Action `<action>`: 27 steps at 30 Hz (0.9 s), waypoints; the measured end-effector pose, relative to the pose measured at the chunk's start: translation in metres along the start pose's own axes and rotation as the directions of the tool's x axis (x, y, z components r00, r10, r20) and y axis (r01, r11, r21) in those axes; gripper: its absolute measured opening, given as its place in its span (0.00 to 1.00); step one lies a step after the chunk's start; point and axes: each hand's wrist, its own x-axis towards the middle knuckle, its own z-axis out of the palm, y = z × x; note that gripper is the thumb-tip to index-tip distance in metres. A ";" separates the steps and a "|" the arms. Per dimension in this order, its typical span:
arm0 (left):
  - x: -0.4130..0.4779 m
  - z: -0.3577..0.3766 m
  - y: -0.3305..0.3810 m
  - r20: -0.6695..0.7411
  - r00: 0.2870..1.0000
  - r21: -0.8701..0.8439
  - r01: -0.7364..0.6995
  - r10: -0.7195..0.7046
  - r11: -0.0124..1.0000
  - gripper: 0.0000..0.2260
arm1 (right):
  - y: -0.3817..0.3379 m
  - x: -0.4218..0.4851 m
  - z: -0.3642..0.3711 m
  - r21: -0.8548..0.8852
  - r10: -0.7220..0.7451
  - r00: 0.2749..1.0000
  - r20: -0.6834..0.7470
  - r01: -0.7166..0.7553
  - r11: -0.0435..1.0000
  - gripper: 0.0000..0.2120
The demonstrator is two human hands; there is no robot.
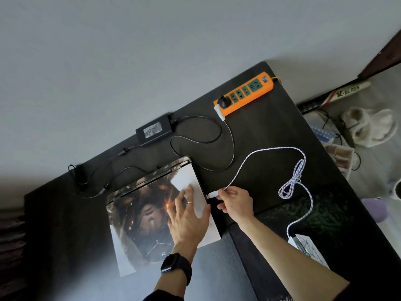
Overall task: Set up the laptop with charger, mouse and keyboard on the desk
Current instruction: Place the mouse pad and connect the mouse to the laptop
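I've got the right hand (235, 203) pinching the USB plug (212, 194), tip aimed left at the closed laptop (138, 216) on the counter (271, 131), just beside its edge. Left hand (186, 218) flat on lid, fingers spread.

The left hand (186, 216) wears a thin silver band ring (189, 203) on one finger (which finger is hard to tell). Around the left wrist sits a black smartwatch (176, 267) with a dark rectangular face and a wide black strap. Behind it, the edge of a black fabric sleeve (161, 296) covers the forearm. The right hand (236, 203) and its long forearm are bare.
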 end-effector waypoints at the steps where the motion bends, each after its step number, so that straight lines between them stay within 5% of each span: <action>1: 0.000 -0.001 -0.002 0.010 1.000 0.000 -0.006 0.006 1.000 0.37 | -0.001 0.000 0.001 -0.017 -0.003 1.000 -0.003 0.003 1.000 0.08; 10: 0.002 -0.005 -0.007 0.032 0.999 -0.014 -0.028 0.028 1.000 0.40 | -0.010 0.000 0.010 -0.216 -0.091 0.996 0.001 0.089 0.972 0.09; 18: 0.002 -0.004 -0.008 0.032 0.999 -0.061 -0.033 0.035 0.998 0.39 | -0.007 -0.006 0.001 0.031 -0.031 1.000 0.002 0.031 0.999 0.05; 27: 0.006 -0.002 -0.008 0.027 0.999 -0.044 -0.034 0.035 0.998 0.39 | -0.006 -0.001 0.006 0.029 -0.051 0.998 -0.033 0.052 0.998 0.05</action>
